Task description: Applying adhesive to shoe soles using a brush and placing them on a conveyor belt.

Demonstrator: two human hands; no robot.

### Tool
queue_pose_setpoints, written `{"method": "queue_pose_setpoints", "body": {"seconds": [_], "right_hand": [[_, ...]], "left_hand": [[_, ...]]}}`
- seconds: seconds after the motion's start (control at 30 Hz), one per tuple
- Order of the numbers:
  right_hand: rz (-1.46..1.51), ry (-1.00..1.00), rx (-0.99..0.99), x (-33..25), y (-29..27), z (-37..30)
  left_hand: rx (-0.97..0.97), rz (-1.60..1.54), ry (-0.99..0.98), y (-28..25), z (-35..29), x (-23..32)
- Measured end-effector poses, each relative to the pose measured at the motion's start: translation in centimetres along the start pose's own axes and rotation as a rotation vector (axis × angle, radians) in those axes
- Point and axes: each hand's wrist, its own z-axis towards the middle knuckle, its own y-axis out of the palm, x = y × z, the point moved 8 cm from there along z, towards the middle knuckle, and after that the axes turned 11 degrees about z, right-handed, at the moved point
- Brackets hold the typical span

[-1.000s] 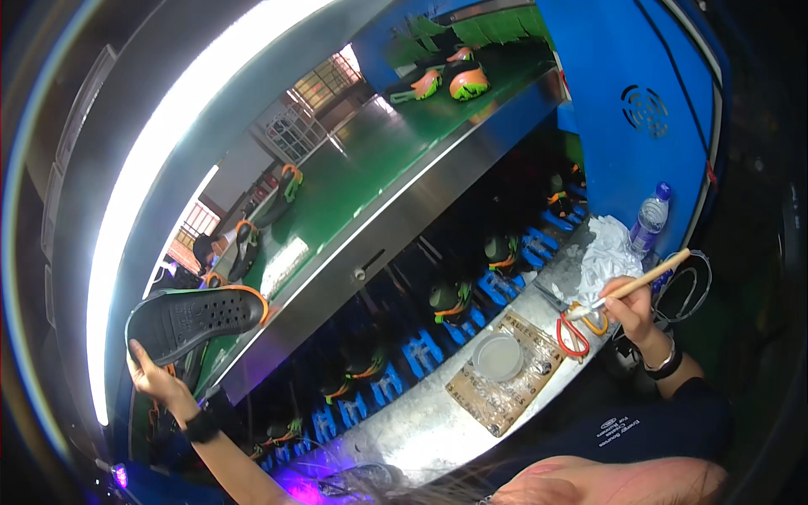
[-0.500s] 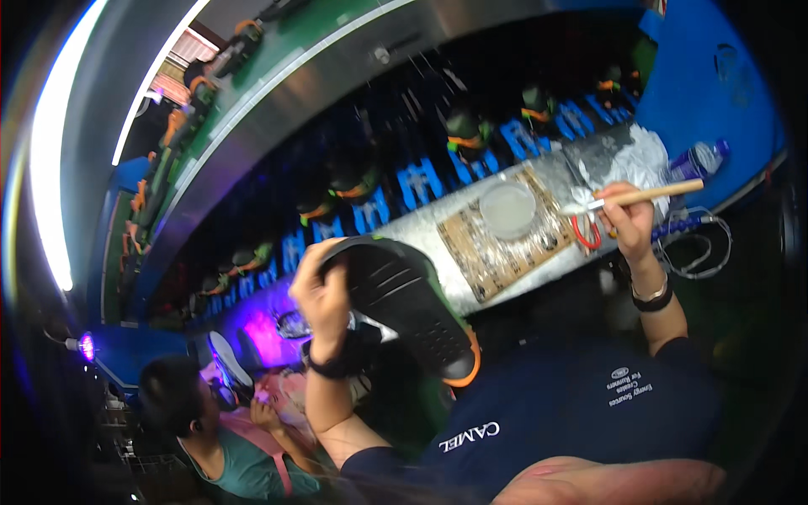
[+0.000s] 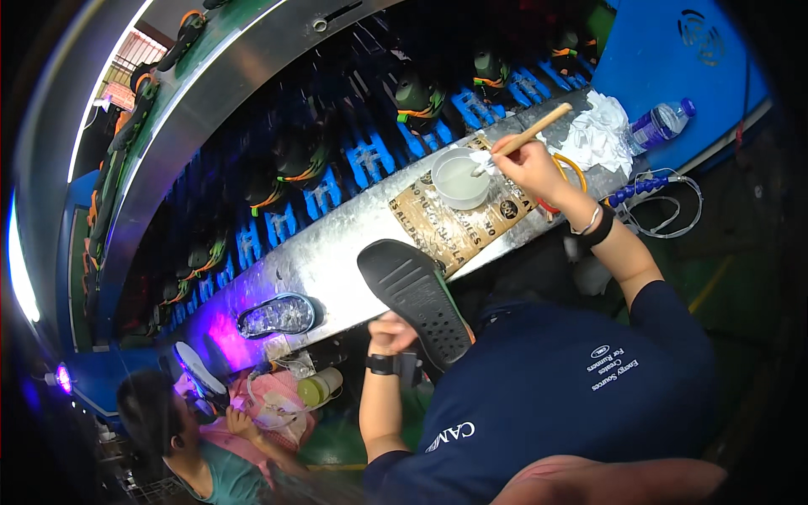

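My right hand (image 3: 532, 171) grips a brush (image 3: 539, 130) by its pale wooden handle. The white bristle end dips at the rim of a round tub (image 3: 461, 178) of cloudy whitish liquid. Closed at the left edge of a black shoe sole (image 3: 412, 295) is my left hand (image 3: 392, 333), slightly blurred, with part of its fingers hidden. The sole tilts in front of the bench edge, its grooved, holed face in view. Under the tub lies a printed cardboard sheet (image 3: 421, 220).
Along the metal bench (image 3: 337, 269) lie another sole (image 3: 278, 316), crumpled white paper (image 3: 599, 135) and a purple-labelled bottle (image 3: 662, 124). Blue racks (image 3: 368, 160) bearing dark shoes line the far side. At lower left a co-worker (image 3: 181, 429) holds a shoe (image 3: 200, 370). A coiled blue hose (image 3: 637, 190) hangs at right.
The brush has gone from level above the bench to tilted down at the tub. My left hand has shifted from the sole's upper end to its lower left edge. My view has turned.
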Motion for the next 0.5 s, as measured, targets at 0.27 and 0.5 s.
{"method": "queue_pose_setpoints", "body": {"seconds": [0.27, 0.5], "right_hand": [[-0.071, -0.035, -0.097, 0.3, 1.6, 0.4], [-0.046, -0.090, -0.054, -3.2, 1.0, -0.8]], "left_hand": [[0.093, 0.137, 0.050, -1.6, -0.3, -0.9], [0.372, 0.411, 0.444, -3.6, -0.3, 10.8]]}}
